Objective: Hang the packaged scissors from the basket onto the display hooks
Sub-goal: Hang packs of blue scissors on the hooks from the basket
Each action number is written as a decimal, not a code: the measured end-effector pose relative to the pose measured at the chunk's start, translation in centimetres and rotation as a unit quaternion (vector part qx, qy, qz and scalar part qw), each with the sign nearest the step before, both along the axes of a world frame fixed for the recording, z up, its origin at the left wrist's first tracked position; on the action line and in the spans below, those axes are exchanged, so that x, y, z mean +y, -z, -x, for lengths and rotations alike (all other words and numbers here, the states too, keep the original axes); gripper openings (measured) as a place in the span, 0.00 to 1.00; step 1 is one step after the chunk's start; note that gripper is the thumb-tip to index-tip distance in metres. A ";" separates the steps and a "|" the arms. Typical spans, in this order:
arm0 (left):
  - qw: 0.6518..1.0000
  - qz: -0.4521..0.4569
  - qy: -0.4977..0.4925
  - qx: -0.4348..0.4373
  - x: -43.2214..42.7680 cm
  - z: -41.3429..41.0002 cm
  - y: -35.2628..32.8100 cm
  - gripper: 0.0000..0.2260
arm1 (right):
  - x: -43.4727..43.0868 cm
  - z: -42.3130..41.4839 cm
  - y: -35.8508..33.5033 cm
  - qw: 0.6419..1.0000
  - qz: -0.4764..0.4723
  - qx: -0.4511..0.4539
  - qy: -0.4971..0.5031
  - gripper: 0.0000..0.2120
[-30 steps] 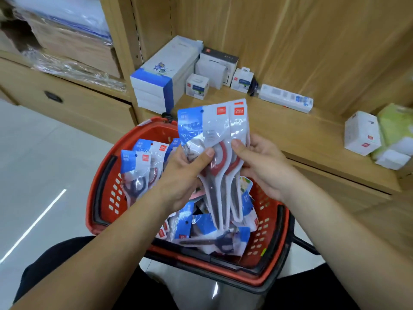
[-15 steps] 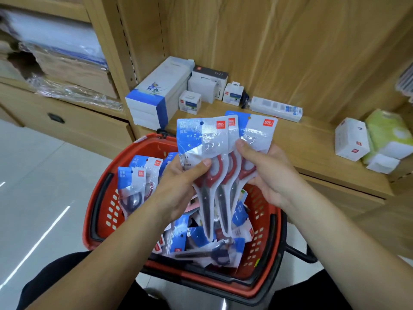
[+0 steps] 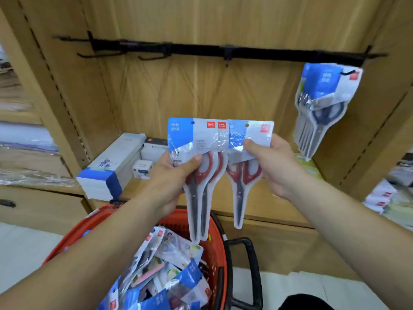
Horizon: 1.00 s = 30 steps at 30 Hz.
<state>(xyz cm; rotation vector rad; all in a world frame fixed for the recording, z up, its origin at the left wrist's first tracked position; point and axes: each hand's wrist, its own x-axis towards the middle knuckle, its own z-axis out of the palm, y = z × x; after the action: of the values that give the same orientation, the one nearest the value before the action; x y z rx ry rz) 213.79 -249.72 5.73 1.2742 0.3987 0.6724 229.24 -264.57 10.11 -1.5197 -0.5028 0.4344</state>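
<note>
Fingers (image 3: pixel 194 158) of the left hand (image 3: pixel 169 184) clamp two overlapped packs of red-handled scissors (image 3: pixel 199 144), while the right hand (image 3: pixel 277 168) pinches a single pack (image 3: pixel 248 175) by its card, thumb just below the hang hole. Both sets are held upright, and the red basket (image 3: pixel 218 240) sits below the fingers, heaped with more packs. The step in hand appears to be singling out one pack for hanging. Next, that pack would need lifting to the black rail (image 3: pixel 268 55) well above the fingers, with its hole threaded over one of the bare hooks (image 3: pixel 154 56). Open wall lies between fingers and rail. Up and right of the fingers, dark-handled packs (image 3: pixel 321 108) already hang, and the wooden shelf (image 3: pixel 257 209) runs close below.
</note>
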 end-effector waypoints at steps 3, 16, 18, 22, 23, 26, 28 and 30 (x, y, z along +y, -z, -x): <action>1.000 -0.021 0.005 -0.001 -0.7 -2.1 -3.0 0.16 | -1.0 -2.4 -3.2 0.999 -0.023 -0.035 0.022 0.08; 0.995 -0.052 -0.079 -0.028 0.0 -3.6 -8.9 0.14 | 2.3 -5.2 -9.3 0.995 -0.044 -0.090 0.006 0.02; 0.993 -0.057 -0.096 -0.031 0.6 -3.1 -8.9 0.15 | 3.8 -4.4 -9.3 0.997 -0.041 -0.070 0.000 0.02; 0.994 -0.045 -0.096 -0.036 1.8 -2.2 -9.3 0.14 | 7.1 -3.2 -10.1 0.998 -0.061 -0.032 -0.001 0.03; 0.994 -0.044 -0.094 -0.038 2.0 -2.1 -9.4 0.14 | 7.9 -3.1 -10.3 0.997 -0.070 -0.026 -0.004 0.05; 0.994 -0.047 -0.096 -0.038 2.8 -1.7 -9.2 0.15 | 9.4 -3.0 -10.6 0.998 -0.067 -0.014 0.001 0.07; 0.993 -0.048 -0.096 -0.039 3.3 -1.6 -9.1 0.16 | 10.0 -3.0 -10.6 0.998 -0.064 -0.003 0.009 0.07; 0.994 -0.048 -0.094 -0.041 3.6 -1.6 -8.9 0.15 | 10.5 -3.1 -10.6 0.997 -0.070 -0.004 0.019 0.08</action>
<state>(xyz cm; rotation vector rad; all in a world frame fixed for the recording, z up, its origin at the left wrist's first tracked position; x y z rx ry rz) 215.35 -246.07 14.67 1.3050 0.4269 0.9102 232.38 -254.11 20.72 -1.3946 -0.5003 0.3571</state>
